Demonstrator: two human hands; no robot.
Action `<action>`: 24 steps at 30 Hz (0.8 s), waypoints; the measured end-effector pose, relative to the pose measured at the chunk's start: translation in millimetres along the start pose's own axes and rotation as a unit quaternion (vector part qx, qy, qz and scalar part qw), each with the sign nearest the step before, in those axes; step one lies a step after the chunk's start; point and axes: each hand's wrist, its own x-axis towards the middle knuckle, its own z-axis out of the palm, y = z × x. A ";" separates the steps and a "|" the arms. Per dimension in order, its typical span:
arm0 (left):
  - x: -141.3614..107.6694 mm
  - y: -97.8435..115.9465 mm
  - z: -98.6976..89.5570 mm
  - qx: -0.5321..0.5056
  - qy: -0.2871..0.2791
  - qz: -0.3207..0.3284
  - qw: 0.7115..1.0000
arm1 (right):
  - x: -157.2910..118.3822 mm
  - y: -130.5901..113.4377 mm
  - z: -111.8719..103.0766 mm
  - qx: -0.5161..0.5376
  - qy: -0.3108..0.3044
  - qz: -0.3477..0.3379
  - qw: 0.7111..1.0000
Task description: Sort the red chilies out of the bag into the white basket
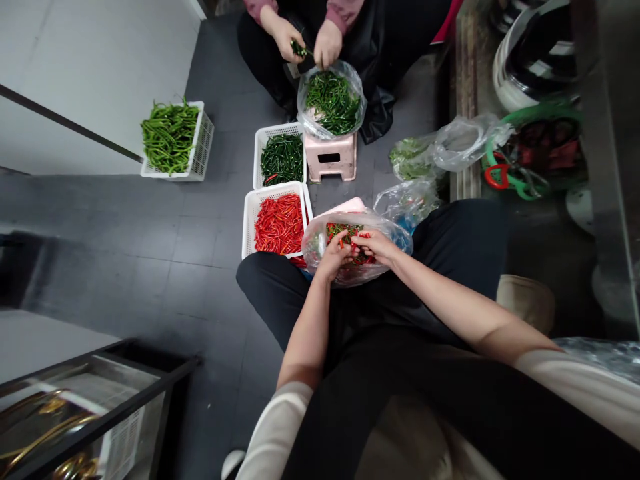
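Note:
Between my knees rests a clear plastic bag (395,230), its mouth spread wide, with red chilies and green stems inside. Over the bag's opening, my left hand (334,257) is closed with a red chili between thumb and fingers. My right hand (379,246) reaches in from the other side, its fingers closed around several red chilies (363,235). The fingertips of both hands nearly meet. Just left of the bag stands a white basket (249,227) filled with stemless-looking red chilies (280,223).
Behind it, another white basket (258,157) holds dark green chilies. A co-worker's hands (327,45) work above a bag of green chilies (334,100) on a pink stool (344,160). Long green peppers fill a basket (203,143) at left. Scissors (497,177) and plastic bags lie right.

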 end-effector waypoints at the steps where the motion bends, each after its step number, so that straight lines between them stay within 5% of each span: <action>1: 0.6 -1.5 1.3 0.018 0.003 0.030 0.999 | 1.1 0.2 1.2 0.014 -0.002 0.010 1.000; 7: -2.3 2.1 4.5 0.027 -0.070 0.121 0.990 | 6.2 -1.6 4.2 0.190 -0.030 0.166 0.967; 11: -3.7 4.7 3.2 0.044 -0.066 0.101 0.992 | -0.1 -2.9 -1.4 0.274 0.027 0.121 0.954; 16: 5.5 -3.1 6.3 0.198 -0.013 0.100 0.975 | -8.2 -7.9 5.0 0.016 -0.034 0.035 0.999; 19: 10.0 4.2 7.6 0.330 0.004 0.100 0.939 | -2.8 -17.1 10.5 -0.111 -0.029 -0.026 0.993; 21: 11.6 15.3 7.9 0.434 0.022 0.072 0.898 | 2.6 -26.2 6.4 -0.130 0.052 -0.034 0.990; 24: 15.7 27.6 14.8 0.619 0.086 0.062 0.778 | 5.0 -39.1 -11.1 -0.165 0.178 -0.008 0.970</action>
